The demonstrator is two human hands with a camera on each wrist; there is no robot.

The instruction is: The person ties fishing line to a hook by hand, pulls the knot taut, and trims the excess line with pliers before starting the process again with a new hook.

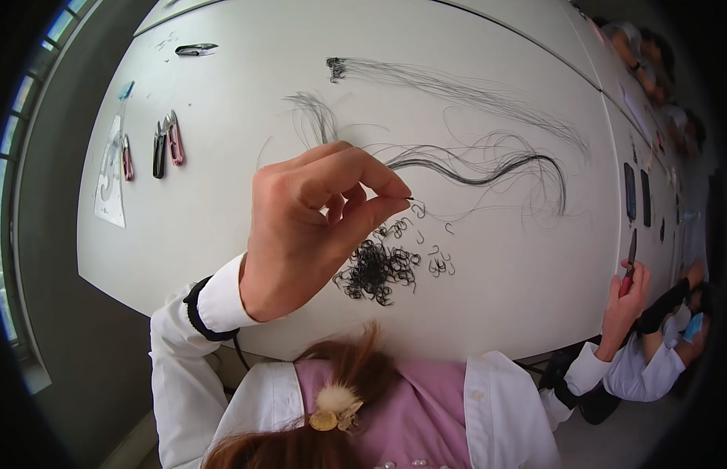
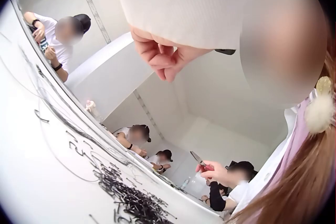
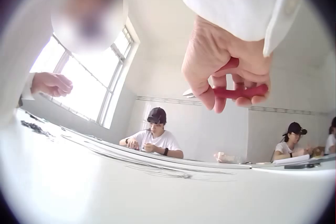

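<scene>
My left hand (image 1: pixel 309 211) is raised over the white table (image 1: pixel 488 289), thumb and forefinger pinching a small black fish hook (image 1: pixel 411 198). In the left wrist view those fingertips meet, and the hook itself does not show. Below lies a pile of black fish hooks (image 1: pixel 373 270), with several loose hooks (image 1: pixel 440 262) to its right. My right hand (image 1: pixel 625 309), out at the table's right side, grips red-handled thread snips (image 3: pixel 239 93). Their metal blades point away from the body in the head view. Beyond the pile runs a dark bundle of fishing line (image 1: pixel 473 181).
Another bunch of lines (image 1: pixel 457 94) with hooks at one end stretches across the back. At the left are black snips (image 1: pixel 159 150), pink snips (image 1: pixel 175 141) and a clear ruler (image 1: pixel 111 180). Another black pair (image 1: pixel 195 49) lies far back. Other people sit at the right.
</scene>
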